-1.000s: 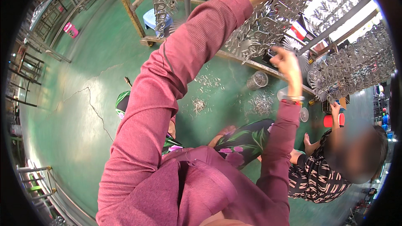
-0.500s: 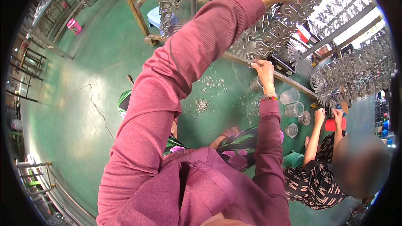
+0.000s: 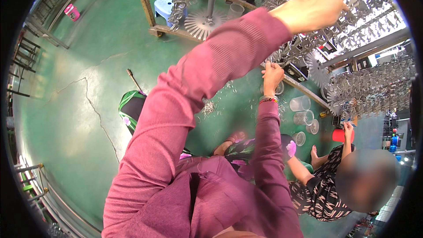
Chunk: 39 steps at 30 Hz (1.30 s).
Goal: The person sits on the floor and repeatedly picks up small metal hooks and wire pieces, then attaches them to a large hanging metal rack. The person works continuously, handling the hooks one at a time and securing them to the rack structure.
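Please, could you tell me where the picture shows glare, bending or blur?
Head view: strong glare at upper right, behind the hanging metal pieces; head view: the lower-left railing curves along the dark round rim; head view: a smooth blur covers the co-worker's head.

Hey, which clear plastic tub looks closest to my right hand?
The tub partly hidden behind your right hand, beside the wrist. No other clear tub is overlapped by that hand in this view.
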Tool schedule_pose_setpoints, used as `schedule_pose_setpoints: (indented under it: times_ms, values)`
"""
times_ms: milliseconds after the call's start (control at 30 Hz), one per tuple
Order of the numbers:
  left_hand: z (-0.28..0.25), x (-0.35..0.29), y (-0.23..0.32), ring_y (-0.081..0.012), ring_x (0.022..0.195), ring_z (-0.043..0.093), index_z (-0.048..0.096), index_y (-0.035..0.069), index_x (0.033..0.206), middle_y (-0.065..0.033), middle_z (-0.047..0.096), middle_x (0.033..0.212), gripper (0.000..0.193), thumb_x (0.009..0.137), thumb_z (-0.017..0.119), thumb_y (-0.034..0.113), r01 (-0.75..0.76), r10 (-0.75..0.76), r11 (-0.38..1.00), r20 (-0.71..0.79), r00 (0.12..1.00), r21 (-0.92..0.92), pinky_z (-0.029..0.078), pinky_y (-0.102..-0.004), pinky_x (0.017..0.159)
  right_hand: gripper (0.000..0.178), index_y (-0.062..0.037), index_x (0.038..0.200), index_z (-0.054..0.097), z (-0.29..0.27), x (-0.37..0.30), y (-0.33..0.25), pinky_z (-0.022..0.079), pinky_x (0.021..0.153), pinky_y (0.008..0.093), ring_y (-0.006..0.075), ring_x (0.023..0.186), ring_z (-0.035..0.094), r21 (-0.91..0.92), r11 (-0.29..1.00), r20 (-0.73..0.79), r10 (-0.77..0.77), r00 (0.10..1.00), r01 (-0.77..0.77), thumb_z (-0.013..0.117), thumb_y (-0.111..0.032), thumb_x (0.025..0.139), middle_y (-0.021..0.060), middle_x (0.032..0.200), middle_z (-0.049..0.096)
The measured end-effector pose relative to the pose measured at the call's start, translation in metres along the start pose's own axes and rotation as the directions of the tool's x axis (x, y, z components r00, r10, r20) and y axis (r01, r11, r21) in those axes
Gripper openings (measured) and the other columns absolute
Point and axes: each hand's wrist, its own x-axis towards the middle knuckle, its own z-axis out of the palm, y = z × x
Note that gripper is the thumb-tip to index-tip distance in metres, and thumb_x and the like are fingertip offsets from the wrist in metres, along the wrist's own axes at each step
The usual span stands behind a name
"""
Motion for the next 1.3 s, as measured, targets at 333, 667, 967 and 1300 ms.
schedule_pose_setpoints:
  times_ms: [333, 667, 967, 1300]
  values:
    - [-0.174, -0.138, -0.062, -0.0142, 0.090, 0.062, 0.069, 0.002, 0.096, -0.0094, 0.067, 0.097, 0.019, 0.086, 0.062, 0.016, 0.579, -0.581, 0.813, 0.021, 0.813, 0.059, 0.047, -0.0287, 0.079, 0.022, 0.0108, 0.095, 0.063, 0.045, 0.018, 0.022, 0.046, 0.038, 0.0229, 0.0113, 0.051, 0.057, 0.365, 0.929, -0.102, -0.017, 0.995, 0.053, 0.063, -0.010, 0.086, 0.0097, 0.070, 0.062]
    - [-0.197, -0.258, -0.112, -0.0128, 0.086, 0.062, 0.070, 0.006, 0.098, -0.0076, 0.068, 0.097, 0.018, 0.085, 0.064, 0.016, 0.806, -0.792, 0.592, -0.210, 0.573, -0.032, 0.048, -0.0264, 0.076, 0.016, 0.0087, 0.093, 0.060, 0.058, 0.017, 0.020, 0.053, 0.046, 0.0244, 0.0159, 0.069, 0.064, 0.484, 0.869, -0.166, -0.022, 0.986, 0.101, 0.059, -0.006, 0.088, 0.0131, 0.083, 0.063]
    - [-0.161, -0.309, -0.114, -0.0128, 0.083, 0.063, 0.070, 0.005, 0.098, -0.0079, 0.068, 0.092, 0.018, 0.085, 0.064, 0.015, 0.915, -0.914, 0.402, -0.061, 0.402, -0.001, 0.048, -0.0266, 0.075, 0.011, 0.0087, 0.091, 0.058, 0.074, 0.013, 0.019, 0.057, 0.054, 0.0274, 0.0223, 0.071, 0.066, 0.558, 0.818, -0.255, 0.012, 0.967, 0.137, 0.058, -0.001, 0.087, 0.0171, 0.085, 0.064]
    - [-0.126, -0.471, -0.159, -0.0160, 0.079, 0.067, 0.072, 0.011, 0.094, -0.0079, 0.070, 0.086, 0.019, 0.080, 0.069, 0.022, 0.881, -0.973, 0.203, 0.189, 0.132, 0.427, 0.051, -0.0290, 0.074, 0.019, 0.0049, 0.084, 0.065, 0.051, 0.025, 0.050, 0.049, 0.052, 0.0297, 0.0162, 0.055, 0.062, -0.331, 0.860, -0.335, -0.491, 0.804, 0.388, 0.067, -0.013, 0.079, 0.0094, 0.065, 0.065]
